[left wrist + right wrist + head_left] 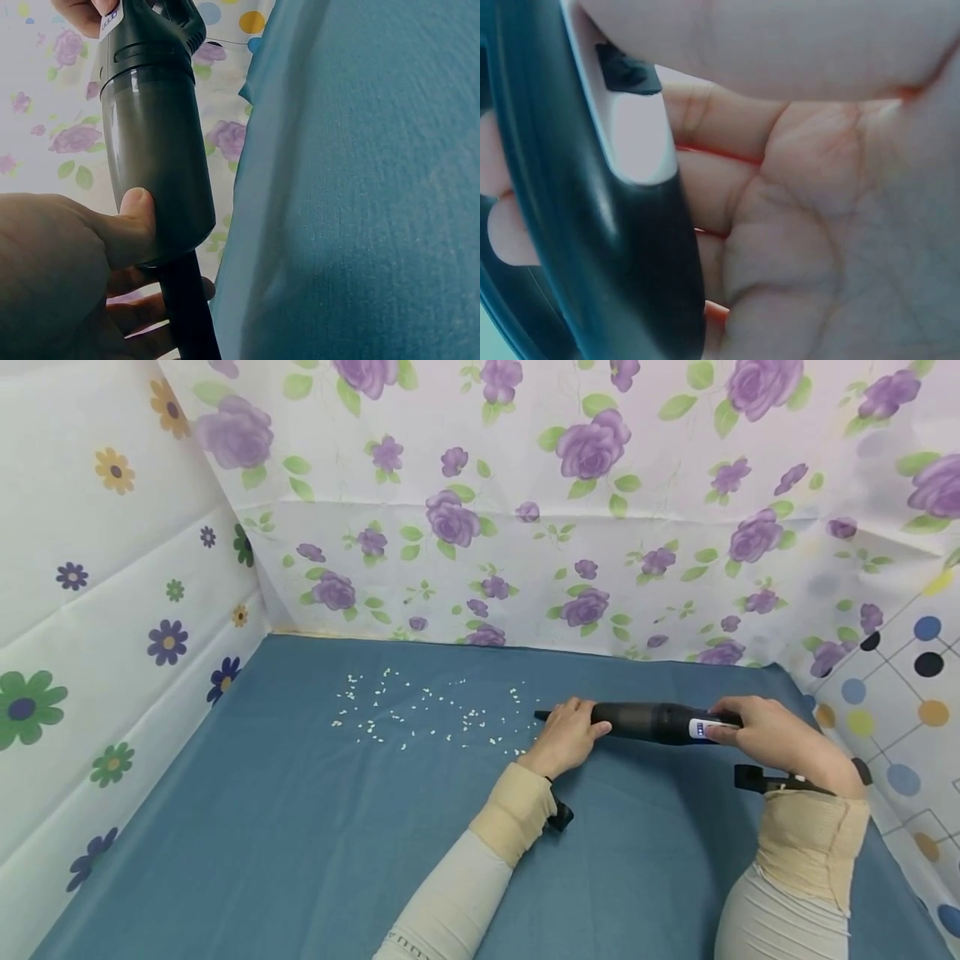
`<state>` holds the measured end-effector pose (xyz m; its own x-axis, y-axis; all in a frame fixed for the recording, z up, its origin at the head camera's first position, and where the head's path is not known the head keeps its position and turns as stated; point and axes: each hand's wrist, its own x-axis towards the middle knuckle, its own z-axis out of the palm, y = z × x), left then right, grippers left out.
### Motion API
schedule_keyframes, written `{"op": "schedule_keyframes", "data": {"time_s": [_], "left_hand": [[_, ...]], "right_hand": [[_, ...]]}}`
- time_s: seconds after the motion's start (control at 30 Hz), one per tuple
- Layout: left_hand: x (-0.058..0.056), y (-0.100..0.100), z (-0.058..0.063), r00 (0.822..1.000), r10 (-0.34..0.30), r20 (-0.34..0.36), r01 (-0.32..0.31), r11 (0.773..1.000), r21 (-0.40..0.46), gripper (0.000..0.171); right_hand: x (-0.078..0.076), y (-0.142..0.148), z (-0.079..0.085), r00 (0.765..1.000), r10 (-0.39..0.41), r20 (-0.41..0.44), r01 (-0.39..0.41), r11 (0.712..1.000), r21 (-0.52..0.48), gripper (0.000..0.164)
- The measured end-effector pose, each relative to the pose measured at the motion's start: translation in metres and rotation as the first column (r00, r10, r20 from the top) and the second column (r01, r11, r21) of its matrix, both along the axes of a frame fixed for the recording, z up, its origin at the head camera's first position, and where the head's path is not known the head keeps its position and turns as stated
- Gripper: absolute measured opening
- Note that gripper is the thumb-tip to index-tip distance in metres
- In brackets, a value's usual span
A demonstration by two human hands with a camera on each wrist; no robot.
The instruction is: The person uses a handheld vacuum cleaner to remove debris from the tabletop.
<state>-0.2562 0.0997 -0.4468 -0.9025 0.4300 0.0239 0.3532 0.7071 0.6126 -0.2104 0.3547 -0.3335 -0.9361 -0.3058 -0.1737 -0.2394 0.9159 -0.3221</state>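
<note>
A black handheld vacuum cleaner [637, 724] is held level above the blue cloth, its narrow nozzle [542, 715] pointing left. My right hand [776, 732] grips the handle at the rear; in the right wrist view the fingers wrap around it and the thumb lies over a pale panel [641, 139]. At the front, my left hand [564, 737] holds the vacuum, its thumb pressed on the smoky dust cup [161, 150] and its other fingers around the nozzle. Small whitish bits [371, 727] lie scattered on the cloth, left of the nozzle tip.
Blue cloth [262, 827] covers the table. Upright sheets enclose it: purple roses at the back [450, 518], coloured flowers on the left [168, 643], dots on the right [903, 779]. Black straps with small mounts [750, 778] sit on both wrists.
</note>
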Motion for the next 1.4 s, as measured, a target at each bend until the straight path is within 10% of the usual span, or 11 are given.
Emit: {"op": "schedule_keyframes", "data": {"time_s": [0.73, 1.4], "left_hand": [[-0.018, -0.004, -0.017, 1.0, -0.003, -0.021, 0.006, 0.987, 0.16, 0.05], [-0.025, -0.015, -0.015, 0.999, -0.025, 0.02, 0.023, 0.991, 0.135, 0.054]], "right_hand": [[0.003, -0.018, 0.005, 0.998, -0.015, -0.054, 0.016, 1.0, 0.017, 0.037], [0.004, -0.031, 0.007, 0.998, -0.033, -0.047, 0.034, 0.999, 0.027, 0.036]]}}
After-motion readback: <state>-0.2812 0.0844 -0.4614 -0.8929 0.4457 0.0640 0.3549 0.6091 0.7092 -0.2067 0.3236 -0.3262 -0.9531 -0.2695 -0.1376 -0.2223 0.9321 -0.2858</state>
